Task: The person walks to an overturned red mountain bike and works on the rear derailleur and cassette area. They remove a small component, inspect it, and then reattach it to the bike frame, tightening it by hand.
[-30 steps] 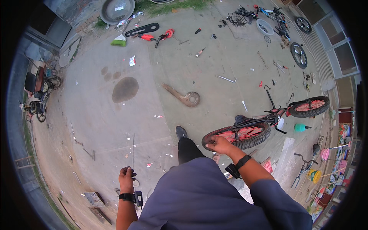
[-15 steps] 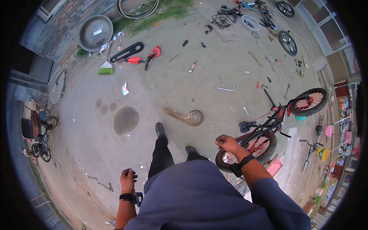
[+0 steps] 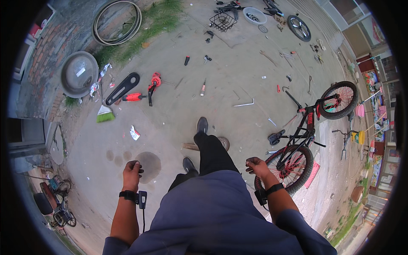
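Your left hand [image 3: 132,175]: fingers half curled, whether the tips meet cannot be told, beside a dark round stain [image 3: 149,168] on the grey concrete ground [image 3: 178,121]. Your right hand [image 3: 257,166]: fingers likewise half curled, tip contact indiscernible, nearest the black-and-red bicycle with knobbly tyres [image 3: 310,122], at your two o'clock. Farther out: green-bristled broom head [image 3: 106,116], between ten and eleven; L-shaped silver metal rod [image 3: 244,104], one o'clock.

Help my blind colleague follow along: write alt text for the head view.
A person's left hand and right hand hang, visibly holding nothing, above a yard, the right appearing near a black and red bicycle. Beyond are a bent metal bar, a broom and a grey basin.
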Demonstrator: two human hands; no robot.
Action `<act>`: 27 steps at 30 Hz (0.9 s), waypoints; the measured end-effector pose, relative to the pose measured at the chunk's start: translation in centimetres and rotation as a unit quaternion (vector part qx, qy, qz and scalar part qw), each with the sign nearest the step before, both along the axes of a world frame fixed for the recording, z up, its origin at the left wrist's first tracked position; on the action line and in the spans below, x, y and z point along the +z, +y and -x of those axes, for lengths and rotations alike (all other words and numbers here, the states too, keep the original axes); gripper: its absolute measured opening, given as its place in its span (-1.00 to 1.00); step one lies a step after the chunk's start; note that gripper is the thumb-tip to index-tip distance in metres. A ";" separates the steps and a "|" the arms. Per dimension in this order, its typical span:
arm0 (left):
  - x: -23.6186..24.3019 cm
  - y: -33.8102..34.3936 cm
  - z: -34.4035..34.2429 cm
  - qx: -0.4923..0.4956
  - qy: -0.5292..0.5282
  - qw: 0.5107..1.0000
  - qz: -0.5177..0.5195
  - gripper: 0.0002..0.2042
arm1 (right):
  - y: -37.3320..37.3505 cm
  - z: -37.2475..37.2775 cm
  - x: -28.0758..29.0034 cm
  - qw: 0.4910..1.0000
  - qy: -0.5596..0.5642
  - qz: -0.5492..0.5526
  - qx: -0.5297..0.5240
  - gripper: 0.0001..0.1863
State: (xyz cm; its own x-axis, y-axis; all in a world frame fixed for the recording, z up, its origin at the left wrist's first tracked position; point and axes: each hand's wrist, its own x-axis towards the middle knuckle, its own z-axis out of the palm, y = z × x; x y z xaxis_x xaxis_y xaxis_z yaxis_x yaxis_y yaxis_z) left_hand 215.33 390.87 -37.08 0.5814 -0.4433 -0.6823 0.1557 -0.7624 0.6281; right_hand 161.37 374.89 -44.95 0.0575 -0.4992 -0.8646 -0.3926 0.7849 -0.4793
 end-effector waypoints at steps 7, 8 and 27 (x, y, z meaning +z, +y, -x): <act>-3.3 -19.3 -2.2 -0.077 0.019 0.996 -0.035 -0.71 | -10.5 -2.2 -3.7 0.993 0.026 -0.053 -0.105 -0.69; -3.2 -21.4 -2.1 -0.091 0.023 0.994 -0.053 -0.71 | -12.0 -2.2 -4.9 0.991 -0.001 -0.044 -0.124 -0.68; -7.7 -67.6 -3.1 -0.375 0.044 0.923 -0.073 -0.71 | -25.6 -8.3 -1.3 0.910 0.030 -0.090 -0.404 -0.67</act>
State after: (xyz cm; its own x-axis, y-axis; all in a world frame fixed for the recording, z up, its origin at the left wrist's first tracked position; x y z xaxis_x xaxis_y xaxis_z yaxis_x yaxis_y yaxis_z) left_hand 218.40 323.30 -44.81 0.0870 -0.5982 -0.7966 -0.4042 -0.7521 0.5206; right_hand 169.70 349.25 -46.26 -0.3160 -0.2066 -0.9260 0.3269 0.8925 -0.3107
